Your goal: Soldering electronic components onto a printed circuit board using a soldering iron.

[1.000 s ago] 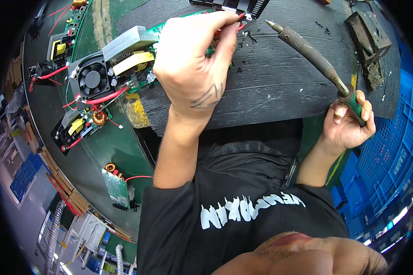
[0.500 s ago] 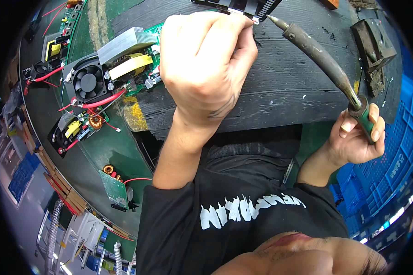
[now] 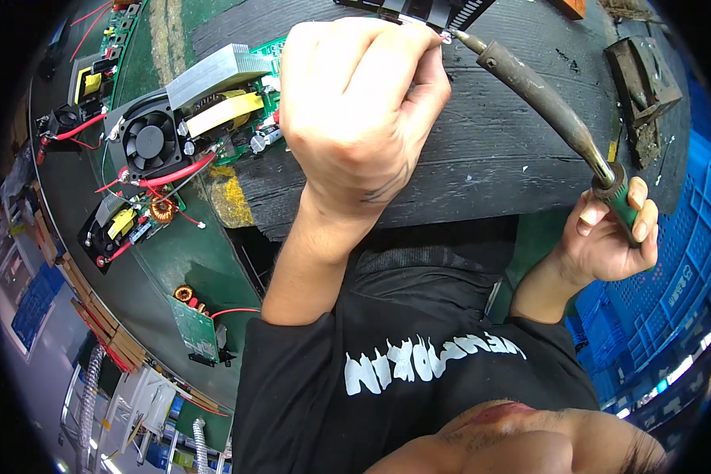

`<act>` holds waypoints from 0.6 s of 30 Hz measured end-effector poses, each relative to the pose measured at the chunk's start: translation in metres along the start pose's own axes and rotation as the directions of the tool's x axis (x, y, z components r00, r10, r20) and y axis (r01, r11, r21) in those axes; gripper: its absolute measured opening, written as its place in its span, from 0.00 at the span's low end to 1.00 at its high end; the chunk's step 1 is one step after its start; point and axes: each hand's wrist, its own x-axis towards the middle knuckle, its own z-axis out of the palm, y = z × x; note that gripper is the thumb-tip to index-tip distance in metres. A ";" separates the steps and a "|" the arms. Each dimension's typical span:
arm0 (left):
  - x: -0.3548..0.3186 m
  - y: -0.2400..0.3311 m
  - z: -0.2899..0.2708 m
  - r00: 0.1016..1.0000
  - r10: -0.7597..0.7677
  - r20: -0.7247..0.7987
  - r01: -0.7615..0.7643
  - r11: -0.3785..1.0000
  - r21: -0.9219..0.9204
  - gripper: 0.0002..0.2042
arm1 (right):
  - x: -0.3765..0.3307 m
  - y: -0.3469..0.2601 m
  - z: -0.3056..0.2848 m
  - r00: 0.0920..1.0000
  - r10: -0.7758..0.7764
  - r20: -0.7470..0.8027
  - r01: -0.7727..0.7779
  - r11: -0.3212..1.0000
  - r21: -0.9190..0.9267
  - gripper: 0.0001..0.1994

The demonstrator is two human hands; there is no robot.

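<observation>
My left hand [image 3: 354, 110] is raised over the dark wooden work board [image 3: 490, 150], fingers closed around something thin at its fingertips near the top edge; what it pinches is mostly hidden. My right hand [image 3: 612, 237] grips the green handle of a soldering iron [image 3: 541, 99]. The iron's long dark barrel slants up and left, and its tip meets the left fingertips beside a black finned part [image 3: 426, 9] at the top of the view.
A circuit board with a black fan, silver heat sink and yellow transformer [image 3: 189, 118] lies left of the hand. More boards with red wires [image 3: 126, 221] sit on the green bench. A dark iron stand [image 3: 640, 79] is at right, blue crates [image 3: 671, 292] beyond.
My left hand rose closer to the camera and shifted right. My right hand swung the soldering iron up and left until its tip reached the left fingertips.
</observation>
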 end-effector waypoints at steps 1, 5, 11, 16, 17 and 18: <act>0.001 0.000 0.000 1.000 0.007 0.005 -0.007 1.000 -0.002 0.09 | 0.000 0.000 0.000 1.000 -0.007 0.000 0.007 1.000 -0.001 0.12; 0.004 0.004 -0.002 1.000 0.001 0.003 0.000 1.000 -0.007 0.09 | 0.000 0.000 0.001 1.000 0.010 0.002 -0.010 1.000 0.016 0.12; 0.009 0.010 -0.004 0.998 0.003 0.060 -0.003 1.000 0.001 0.09 | -0.004 0.001 0.002 1.000 0.005 -0.010 -0.005 0.999 0.037 0.12; 0.009 0.010 -0.004 0.999 0.009 0.050 -0.009 1.000 -0.011 0.09 | -0.004 0.002 0.001 0.999 -0.028 0.020 0.027 0.999 0.032 0.12; 0.007 0.010 -0.004 0.998 0.007 0.059 -0.006 1.000 -0.018 0.09 | -0.005 0.000 0.002 1.000 0.010 -0.017 -0.009 1.000 0.013 0.12; 0.006 0.009 -0.004 0.998 0.020 0.051 -0.019 1.000 -0.009 0.09 | -0.006 0.000 0.003 1.000 0.009 -0.010 -0.009 1.000 -0.010 0.12</act>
